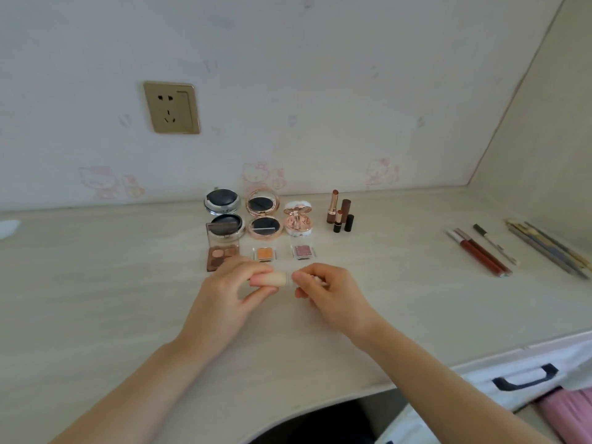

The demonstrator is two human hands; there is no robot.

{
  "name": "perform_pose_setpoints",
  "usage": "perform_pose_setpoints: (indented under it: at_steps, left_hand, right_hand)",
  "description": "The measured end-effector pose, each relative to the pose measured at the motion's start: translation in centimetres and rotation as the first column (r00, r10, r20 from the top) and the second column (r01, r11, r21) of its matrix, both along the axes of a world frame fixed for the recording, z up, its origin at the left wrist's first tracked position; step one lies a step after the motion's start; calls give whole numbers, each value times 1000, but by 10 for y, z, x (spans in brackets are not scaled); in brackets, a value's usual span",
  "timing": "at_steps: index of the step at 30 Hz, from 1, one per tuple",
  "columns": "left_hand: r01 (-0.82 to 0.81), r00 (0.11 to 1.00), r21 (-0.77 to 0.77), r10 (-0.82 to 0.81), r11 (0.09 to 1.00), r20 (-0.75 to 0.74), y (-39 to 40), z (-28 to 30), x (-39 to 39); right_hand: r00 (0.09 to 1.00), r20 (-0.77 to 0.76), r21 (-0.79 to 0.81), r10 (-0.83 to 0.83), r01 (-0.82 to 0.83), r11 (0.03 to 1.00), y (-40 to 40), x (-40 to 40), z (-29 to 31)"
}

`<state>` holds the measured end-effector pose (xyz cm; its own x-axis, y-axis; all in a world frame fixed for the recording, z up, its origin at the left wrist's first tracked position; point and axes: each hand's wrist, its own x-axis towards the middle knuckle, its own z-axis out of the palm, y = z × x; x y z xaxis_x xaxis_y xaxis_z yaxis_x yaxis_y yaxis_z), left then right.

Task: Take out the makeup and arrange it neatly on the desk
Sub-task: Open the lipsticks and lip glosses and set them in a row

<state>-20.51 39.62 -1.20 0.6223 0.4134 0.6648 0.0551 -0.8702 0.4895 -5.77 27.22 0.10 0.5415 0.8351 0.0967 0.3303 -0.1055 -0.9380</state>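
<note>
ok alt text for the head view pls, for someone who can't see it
Two bare hands, left hand and right hand, hold a small beige tube between them above a pale desk. Behind it stand open compacts, small eyeshadow pans and uncapped lipsticks; pencils lie to the right.
</note>
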Motion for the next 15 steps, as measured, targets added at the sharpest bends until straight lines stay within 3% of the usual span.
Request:
perform_pose_setpoints:
  at_steps: [10, 15]
  left_hand:
    - [69, 996, -192, -79, 979, -47, 12, 2, -9]
    - [49, 999, -294, -53, 955, -6, 14, 1, -9]
  right_hand:
    - [984, 153, 5, 95, -97, 995, 9, 5, -1]
    - [908, 392, 4, 146, -160, 987, 11, 10, 13]
